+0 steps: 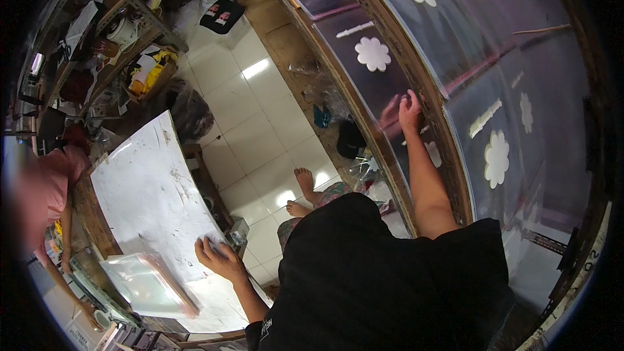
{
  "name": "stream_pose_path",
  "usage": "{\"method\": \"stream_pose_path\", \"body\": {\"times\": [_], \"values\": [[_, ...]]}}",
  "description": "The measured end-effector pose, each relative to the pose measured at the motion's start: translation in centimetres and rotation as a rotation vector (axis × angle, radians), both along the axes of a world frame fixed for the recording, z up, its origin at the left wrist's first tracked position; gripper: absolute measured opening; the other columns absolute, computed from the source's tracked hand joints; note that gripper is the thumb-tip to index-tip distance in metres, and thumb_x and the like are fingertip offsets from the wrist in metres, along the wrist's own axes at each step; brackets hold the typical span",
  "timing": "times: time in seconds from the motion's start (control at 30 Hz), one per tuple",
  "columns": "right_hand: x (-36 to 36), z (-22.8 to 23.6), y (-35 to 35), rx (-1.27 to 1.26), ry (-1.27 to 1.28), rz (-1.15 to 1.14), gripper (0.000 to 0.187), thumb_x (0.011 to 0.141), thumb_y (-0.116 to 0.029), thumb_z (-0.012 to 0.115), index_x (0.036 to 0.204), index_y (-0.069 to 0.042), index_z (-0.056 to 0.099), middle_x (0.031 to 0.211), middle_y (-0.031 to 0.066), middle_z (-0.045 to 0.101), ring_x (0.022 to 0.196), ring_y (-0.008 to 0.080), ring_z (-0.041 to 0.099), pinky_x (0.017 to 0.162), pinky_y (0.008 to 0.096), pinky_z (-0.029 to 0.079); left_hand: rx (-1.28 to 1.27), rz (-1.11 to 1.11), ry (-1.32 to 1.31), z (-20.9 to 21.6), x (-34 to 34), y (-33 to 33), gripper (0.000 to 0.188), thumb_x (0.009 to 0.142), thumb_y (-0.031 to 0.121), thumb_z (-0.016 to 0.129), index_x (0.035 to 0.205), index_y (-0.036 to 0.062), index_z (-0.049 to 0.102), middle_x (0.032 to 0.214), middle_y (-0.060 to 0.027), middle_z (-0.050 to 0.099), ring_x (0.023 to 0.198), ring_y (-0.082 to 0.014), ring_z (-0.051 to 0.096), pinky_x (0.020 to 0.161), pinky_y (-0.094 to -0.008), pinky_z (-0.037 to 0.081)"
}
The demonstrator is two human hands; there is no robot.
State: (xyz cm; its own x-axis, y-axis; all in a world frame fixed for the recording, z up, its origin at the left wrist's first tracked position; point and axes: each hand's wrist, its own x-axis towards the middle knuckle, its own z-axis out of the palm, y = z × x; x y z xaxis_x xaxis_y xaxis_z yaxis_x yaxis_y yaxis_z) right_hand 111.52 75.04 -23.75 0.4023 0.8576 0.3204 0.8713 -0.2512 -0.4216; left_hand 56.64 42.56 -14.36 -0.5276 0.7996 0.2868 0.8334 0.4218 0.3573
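My left hand (218,260) rests near the edge of a white, scuffed tabletop (149,188), its fingers bent and slightly apart, with nothing visible in them. A stack of clear plastic sheets (146,286) lies on that table beyond it. On the other side, my right arm reaches out to a long, dark, glossy panel (361,84) in a wooden frame. My right hand (410,114) is at the panel's wooden edge, fingers bent together; whatever they hold is too small to make out. White flower shapes (373,54) and short white bars (355,29) mark the panel.
A second framed panel (468,110) with larger white flower shapes (496,159) stands at the right. Metal shelves (127,10) with boxes line the far left. A person in a pink top (55,182) is beyond the white table. Plastic bags and a black cap (351,140) lie beside the frame.
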Motion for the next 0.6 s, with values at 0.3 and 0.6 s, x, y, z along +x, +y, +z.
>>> {"method": "stream_pose_path", "body": {"times": [0.3, 0.6], "values": [[0.2, -1.5, -0.9, 0.022, -0.011, 0.106, 0.025, 0.087, -0.018, 0.062, 0.107, -0.006, 0.070, 0.114, 0.0149, 0.068, 0.113, 0.0348, 0.060, 0.105, 0.0444, 0.042, 0.035, -0.011, -0.023, 0.0, 0.0, -0.1, 0.041, 0.091, 0.012, 0.058, 0.129, -0.0027, 0.056, 0.140, -0.0244, 0.046, 0.129, -0.0413, 0.044, 0.110, -0.0508, 0.034], [-4.9, 2.2, -4.0, 0.089, 0.226, 0.292, 0.027, 0.090, -0.009, 0.057, 0.115, -0.001, 0.065, 0.124, 0.0195, 0.063, 0.119, 0.0363, 0.058, 0.104, 0.0425, 0.045, 0.062, -0.013, -0.016, 0.0, 0.0, -0.3, 0.040, 0.092, 0.014, 0.058, 0.128, -0.0024, 0.058, 0.138, -0.0246, 0.048, 0.128, -0.0412, 0.045, 0.110, -0.0502, 0.035]]}}
